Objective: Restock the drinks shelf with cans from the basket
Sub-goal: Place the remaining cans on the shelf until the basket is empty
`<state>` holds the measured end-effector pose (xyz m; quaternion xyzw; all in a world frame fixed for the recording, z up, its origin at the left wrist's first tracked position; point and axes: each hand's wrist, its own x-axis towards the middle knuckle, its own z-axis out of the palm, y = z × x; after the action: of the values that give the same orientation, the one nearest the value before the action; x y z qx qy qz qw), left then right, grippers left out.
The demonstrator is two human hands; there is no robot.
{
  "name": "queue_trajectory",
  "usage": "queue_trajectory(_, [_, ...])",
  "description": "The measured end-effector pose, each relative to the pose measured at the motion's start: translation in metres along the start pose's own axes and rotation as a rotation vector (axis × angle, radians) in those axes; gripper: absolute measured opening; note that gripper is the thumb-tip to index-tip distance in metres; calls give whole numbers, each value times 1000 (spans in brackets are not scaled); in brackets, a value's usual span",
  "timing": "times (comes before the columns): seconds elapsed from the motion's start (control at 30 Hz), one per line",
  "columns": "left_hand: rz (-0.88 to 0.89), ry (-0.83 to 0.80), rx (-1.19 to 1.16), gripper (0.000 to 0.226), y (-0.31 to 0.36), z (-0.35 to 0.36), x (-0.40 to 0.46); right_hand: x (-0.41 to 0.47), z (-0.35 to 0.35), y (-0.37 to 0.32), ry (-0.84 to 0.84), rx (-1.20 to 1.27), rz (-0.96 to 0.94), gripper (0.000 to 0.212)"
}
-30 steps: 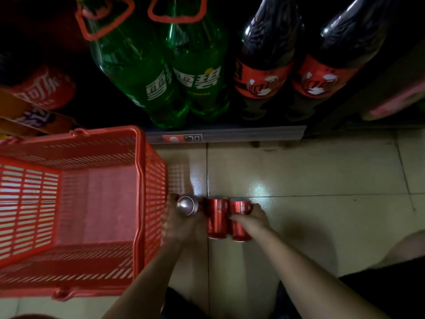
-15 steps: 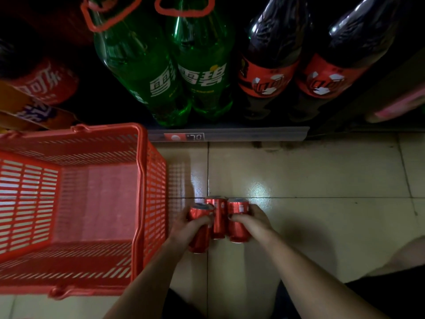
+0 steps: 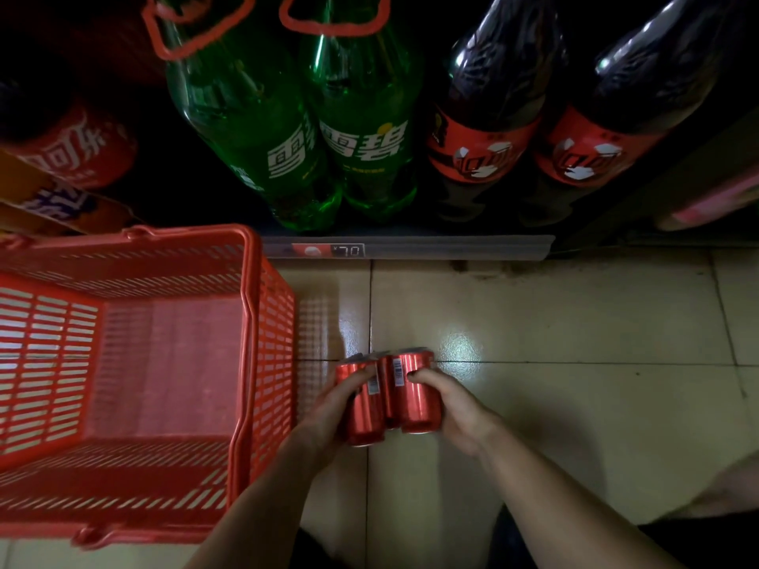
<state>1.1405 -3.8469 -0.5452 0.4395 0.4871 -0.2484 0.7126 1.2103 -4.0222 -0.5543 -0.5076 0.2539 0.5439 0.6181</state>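
Shelf (image 3: 406, 246) runs across the top, 2 green bottles (image 3: 295, 129) and 2 dark bottles (image 3: 534, 117) filling its front, so any gap for cans isn't visible. Basket (image 3: 250, 322) sits on the floor (image 3: 575, 342) at left, no cans showing inside. 3 cans (image 3: 388, 394) are pressed together above the tiles: left hand (image 3: 328, 408) wraps 1 side, right hand (image 3: 451, 404) the other, both grips clamped to carry the cluster as 1, likely shelfward.
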Motion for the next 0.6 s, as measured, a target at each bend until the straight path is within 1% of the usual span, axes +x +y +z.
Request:
queue_trajectory(0.1, [-2, -25, -12, 60, 1, 5, -3, -3, 7, -2, -41, -5, 39, 33])
queue_trajectory(0.2, [37, -12, -12, 60, 0, 10, -6, -4, 9, -2, -43, -40, 31, 40])
queue_trajectory(0.27, [67, -2, 2, 56, 0, 12, -8, -7, 8, -4, -33, -47, 8, 37])
queue_trajectory(0.33, [106, -15, 10, 54, 2, 16, -13, -14, 8, -10, -27, -48, -32, 37])
queue_trajectory(0.43, [202, -38, -23, 51, 16, 26, -34, -35, 11, -32, -33, -78, -127, 49])
queue_trajectory(0.5, [276, -71, -46, 51, 33, 34, -61, -60, 20, -51, -29, -109, -188, 53])
queue_trajectory(0.6, [378, -118, -39, 61, 71, 47, -125, -119, 45, -84, -18, -122, -274, 50])
